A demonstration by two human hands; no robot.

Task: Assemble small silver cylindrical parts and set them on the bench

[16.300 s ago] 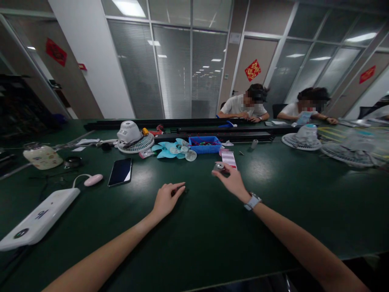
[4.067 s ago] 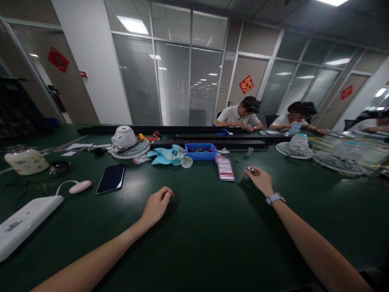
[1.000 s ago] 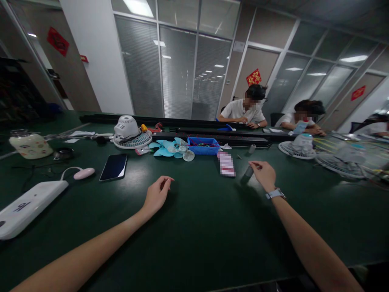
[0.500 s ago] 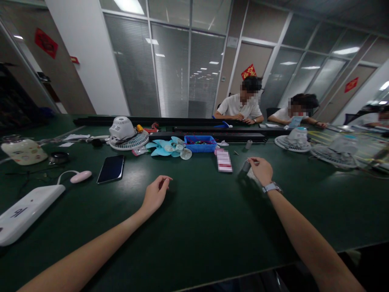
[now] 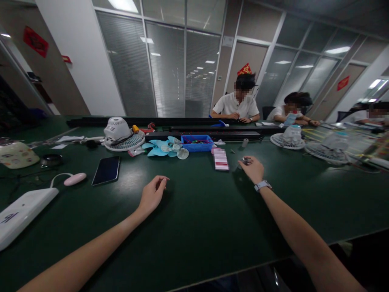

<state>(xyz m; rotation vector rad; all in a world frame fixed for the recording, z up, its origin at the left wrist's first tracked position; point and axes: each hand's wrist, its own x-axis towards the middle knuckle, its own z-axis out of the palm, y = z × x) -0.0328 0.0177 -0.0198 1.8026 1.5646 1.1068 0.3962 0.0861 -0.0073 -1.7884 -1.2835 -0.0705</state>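
A small metal cylinder (image 5: 244,161), grey with a shiny end, is pinched between the thumb and fingers of my right hand (image 5: 254,169), just above the table. Its far side is partly covered by my fingers. My left hand (image 5: 152,194) rests on the table at centre left, fingers curled and thumb against the index finger, with nothing visible in it. Behind my right hand a similar grey cylinder (image 5: 244,142) stands upright, and a tiny thin piece (image 5: 232,151) lies near it. Left of my right hand is a pink-and-white card or packet (image 5: 220,159).
Light-blue fan blades (image 5: 164,148) lie beside a blue bin (image 5: 197,143) of wired parts. White fans (image 5: 124,140) (image 5: 288,140) stand left and right. A phone (image 5: 106,170) and a white device (image 5: 24,215) are at left. Long black bars (image 5: 212,134) cross the table; people sit beyond.
My right hand has turned the metal cylinder, so its shiny end now faces up more. My left hand stays nearly still. The whole view has shifted slightly.
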